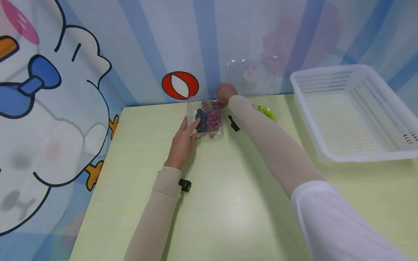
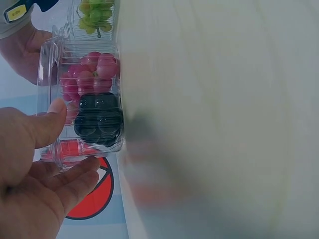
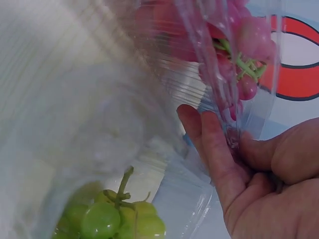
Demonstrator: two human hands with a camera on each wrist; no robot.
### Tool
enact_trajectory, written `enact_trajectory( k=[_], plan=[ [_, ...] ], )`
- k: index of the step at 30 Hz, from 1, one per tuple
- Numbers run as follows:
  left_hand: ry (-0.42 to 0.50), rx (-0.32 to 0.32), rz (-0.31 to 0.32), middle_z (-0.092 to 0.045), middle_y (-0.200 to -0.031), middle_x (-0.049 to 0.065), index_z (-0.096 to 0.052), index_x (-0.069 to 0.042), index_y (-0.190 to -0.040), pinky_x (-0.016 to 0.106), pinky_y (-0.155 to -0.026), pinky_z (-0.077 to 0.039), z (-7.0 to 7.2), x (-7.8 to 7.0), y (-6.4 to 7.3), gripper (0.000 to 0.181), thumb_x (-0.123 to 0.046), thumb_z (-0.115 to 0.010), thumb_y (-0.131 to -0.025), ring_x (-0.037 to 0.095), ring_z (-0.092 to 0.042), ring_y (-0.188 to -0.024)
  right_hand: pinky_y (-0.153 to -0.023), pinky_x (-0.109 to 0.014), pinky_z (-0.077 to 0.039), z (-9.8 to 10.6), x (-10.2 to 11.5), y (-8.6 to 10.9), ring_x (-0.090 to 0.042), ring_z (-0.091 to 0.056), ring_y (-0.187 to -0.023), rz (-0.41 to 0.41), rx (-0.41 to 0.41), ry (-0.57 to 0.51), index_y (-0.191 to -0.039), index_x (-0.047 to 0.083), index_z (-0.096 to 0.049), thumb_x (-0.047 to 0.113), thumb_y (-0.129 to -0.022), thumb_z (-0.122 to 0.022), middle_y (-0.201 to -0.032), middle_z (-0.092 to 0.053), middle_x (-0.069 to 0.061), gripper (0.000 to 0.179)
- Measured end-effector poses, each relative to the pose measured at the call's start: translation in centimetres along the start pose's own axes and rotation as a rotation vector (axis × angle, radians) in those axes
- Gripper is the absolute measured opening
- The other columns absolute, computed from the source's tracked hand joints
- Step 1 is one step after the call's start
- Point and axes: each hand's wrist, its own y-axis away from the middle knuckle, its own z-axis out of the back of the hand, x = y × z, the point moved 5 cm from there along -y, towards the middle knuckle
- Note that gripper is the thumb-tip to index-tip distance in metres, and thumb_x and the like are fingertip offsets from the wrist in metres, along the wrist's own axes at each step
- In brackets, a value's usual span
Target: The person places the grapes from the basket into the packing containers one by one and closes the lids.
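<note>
A clear plastic clamshell box (image 1: 192, 105) stands near the wall, its lid folded over pinkish-red grapes (image 1: 213, 115) and dark grapes (image 2: 98, 119). My left hand (image 1: 181, 145) holds its left end, thumb over the lid side and the other fingers around the near corner. At the right end my right hand (image 3: 269, 174) pinches the box's rim between thumb and fingers. Whether the lid is fully latched I cannot tell. Just right of it, partly behind my right forearm, another clear box (image 1: 277, 117) contains green grapes (image 1: 266, 111); its lid (image 1: 236, 74) stands raised against the wall.
A white perforated plastic basket (image 1: 375, 158) stands on the right of the pale table (image 1: 212, 203). Behind the table rises a wall (image 1: 137, 54) with blue stripes and cartoon prints, close to both boxes.
</note>
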Motion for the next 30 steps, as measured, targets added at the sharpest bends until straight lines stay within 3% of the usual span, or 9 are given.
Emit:
enact_trajectory(
  k=[4,9,12,16,19,21,23,28,30],
  plan=[
    [0.004,0.004,-0.006,-0.021,-0.166,0.025,-0.046,-0.023,-0.154,0.052,-0.110,-0.044,-0.2,0.0,0.0,0.060,-0.020,-0.066,-0.098,0.046,-0.040,-0.142,-0.101,-0.039,-0.053,-0.3,-0.2,0.2,-0.027,-0.062,-0.116,-0.025,-0.044,-0.074,-0.122,-0.007,-0.065,0.003,-0.097,-0.062,-0.131,-0.062,-0.017,0.027],
    [0.004,0.017,-0.002,-0.020,-0.166,0.024,-0.045,-0.024,-0.155,0.053,-0.110,-0.043,-0.5,0.2,0.1,0.061,-0.020,-0.067,-0.098,0.046,-0.040,-0.143,-0.091,-0.035,-0.056,-0.7,-0.2,0.5,-0.025,-0.063,-0.101,-0.054,-0.152,-0.233,-0.111,-0.006,-0.067,-0.002,-0.098,-0.055,-0.119,-0.068,-0.017,0.018],
    [0.005,0.021,-0.004,-0.020,-0.166,0.024,-0.045,-0.023,-0.155,0.054,-0.110,-0.043,-0.4,0.2,0.2,0.061,-0.020,-0.067,-0.098,0.047,-0.039,-0.143,-0.084,-0.034,-0.055,-0.8,0.2,1.3,-0.024,-0.059,-0.090,-0.021,-0.208,-0.272,-0.102,-0.005,-0.064,-0.005,-0.095,-0.053,-0.108,-0.067,-0.017,0.013],
    [0.004,0.020,0.003,-0.021,-0.166,0.023,-0.046,-0.023,-0.154,0.054,-0.110,-0.043,-0.1,0.0,0.1,0.061,-0.020,-0.068,-0.097,0.047,-0.040,-0.143,-0.074,-0.034,-0.050,-1.2,1.3,3.0,-0.023,-0.052,-0.081,0.038,-0.215,-0.288,-0.093,-0.003,-0.062,0.000,-0.099,-0.054,-0.097,-0.063,-0.014,0.010],
    [0.005,0.028,0.015,-0.021,-0.167,0.021,-0.046,-0.025,-0.154,0.053,-0.111,-0.042,0.1,-0.1,0.0,0.061,-0.020,-0.068,-0.098,0.046,-0.039,-0.144,-0.074,-0.035,-0.050,-1.6,2.1,4.6,-0.025,-0.055,-0.083,0.062,-0.216,-0.274,-0.106,-0.004,-0.063,0.011,-0.106,-0.051,-0.103,-0.063,-0.015,0.020],
    [0.005,0.033,0.015,-0.021,-0.167,0.021,-0.046,-0.025,-0.154,0.053,-0.111,-0.042,0.1,-0.2,-0.1,0.061,-0.020,-0.068,-0.098,0.046,-0.039,-0.144,-0.078,-0.036,-0.053,-2.1,2.5,5.5,-0.027,-0.059,-0.090,0.072,-0.222,-0.262,-0.114,-0.007,-0.063,0.008,-0.106,-0.048,-0.113,-0.064,-0.017,0.023],
    [0.000,0.035,0.007,-0.021,-0.166,0.022,-0.046,-0.024,-0.154,0.053,-0.111,-0.043,0.2,-0.2,-0.1,0.061,-0.020,-0.068,-0.098,0.046,-0.039,-0.144,-0.090,-0.038,-0.054,-2.6,2.7,6.5,-0.031,-0.062,-0.109,0.067,-0.222,-0.281,-0.135,-0.011,-0.052,-0.001,-0.103,-0.050,-0.134,-0.058,-0.022,0.034],
    [-0.003,0.033,-0.005,-0.022,-0.166,0.023,-0.046,-0.023,-0.154,0.053,-0.111,-0.043,0.3,0.0,-0.1,0.061,-0.020,-0.068,-0.098,0.046,-0.039,-0.143,-0.114,-0.044,-0.041,-4.3,3.2,8.9,-0.039,-0.046,-0.138,0.109,-0.257,-0.290,-0.150,-0.012,-0.033,0.007,-0.086,-0.081,-0.152,-0.042,-0.026,0.082],
    [0.001,0.030,-0.006,-0.022,-0.166,0.023,-0.046,-0.023,-0.154,0.053,-0.110,-0.043,0.3,0.0,-0.1,0.061,-0.019,-0.068,-0.098,0.046,-0.040,-0.143,-0.117,-0.046,-0.037,-4.9,3.3,9.9,-0.040,-0.042,-0.141,0.119,-0.264,-0.304,-0.150,-0.011,-0.033,0.016,-0.085,-0.084,-0.152,-0.042,-0.027,0.087]
  ],
)
